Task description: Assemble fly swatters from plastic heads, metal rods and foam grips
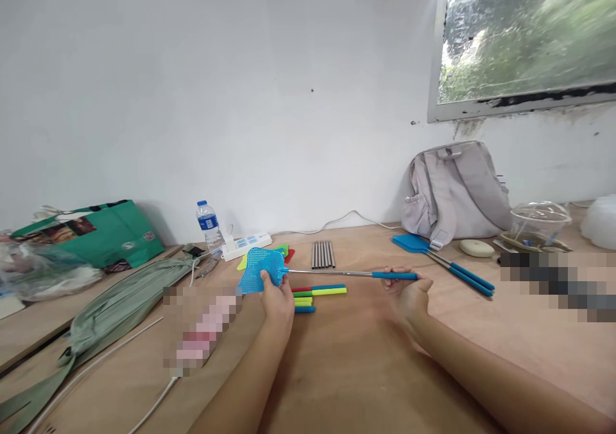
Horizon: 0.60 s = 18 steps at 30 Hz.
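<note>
Two hands on one blue fly swatter, held just above the bench. My left hand has its grip closed on the mesh head; my right hand has its grip closed on the blue handle end. Rod runs level between them. Coloured handles lie on the bench just beneath, steel rods behind.

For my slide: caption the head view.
Left hand grips blue fly swatter head, right hand its handle, above a wooden table.
</note>
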Each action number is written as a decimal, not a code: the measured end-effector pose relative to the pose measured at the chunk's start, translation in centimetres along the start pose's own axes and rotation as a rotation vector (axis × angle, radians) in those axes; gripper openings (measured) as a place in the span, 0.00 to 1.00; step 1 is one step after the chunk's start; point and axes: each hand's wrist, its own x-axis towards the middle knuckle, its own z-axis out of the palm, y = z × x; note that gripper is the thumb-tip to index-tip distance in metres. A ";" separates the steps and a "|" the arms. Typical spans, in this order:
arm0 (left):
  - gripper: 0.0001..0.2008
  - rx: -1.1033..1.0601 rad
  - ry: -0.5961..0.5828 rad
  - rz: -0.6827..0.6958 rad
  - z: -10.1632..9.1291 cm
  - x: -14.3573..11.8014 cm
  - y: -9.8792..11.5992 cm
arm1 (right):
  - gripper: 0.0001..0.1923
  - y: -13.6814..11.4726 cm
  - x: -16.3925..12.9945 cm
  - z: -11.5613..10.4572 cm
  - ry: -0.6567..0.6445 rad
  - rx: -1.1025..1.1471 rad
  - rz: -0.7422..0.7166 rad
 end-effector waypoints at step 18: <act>0.13 -0.116 -0.207 -0.214 0.5 -2.9 -1.9 | 0.16 1.8 -4.2 2.1 -0.587 -0.031 0.069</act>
